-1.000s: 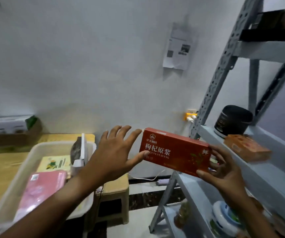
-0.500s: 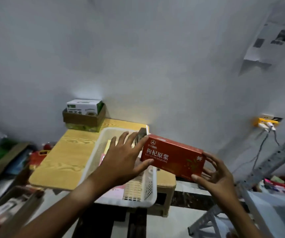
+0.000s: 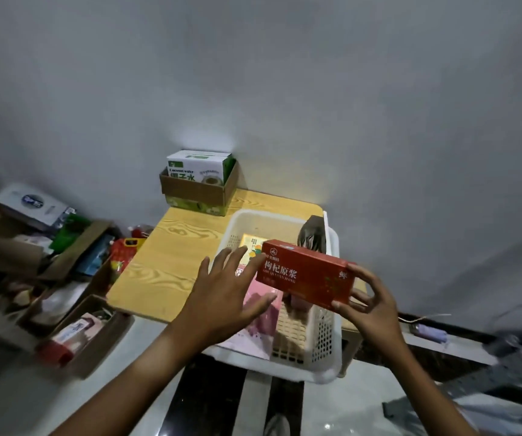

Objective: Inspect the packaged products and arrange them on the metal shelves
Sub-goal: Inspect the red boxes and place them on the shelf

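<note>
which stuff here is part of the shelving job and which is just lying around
Part of the job:
red box, pinched by the right hand
left hand, open beside it
white basket with pink packet and yellow packet

Lying about:
coconut water carton
wooden table
cardboard boxes on the floor

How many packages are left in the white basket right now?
3 visible: a yellow box at the back, a dark pouch upright against the right wall, and a pink pack in front. The left hand and red box may hide more.
</note>
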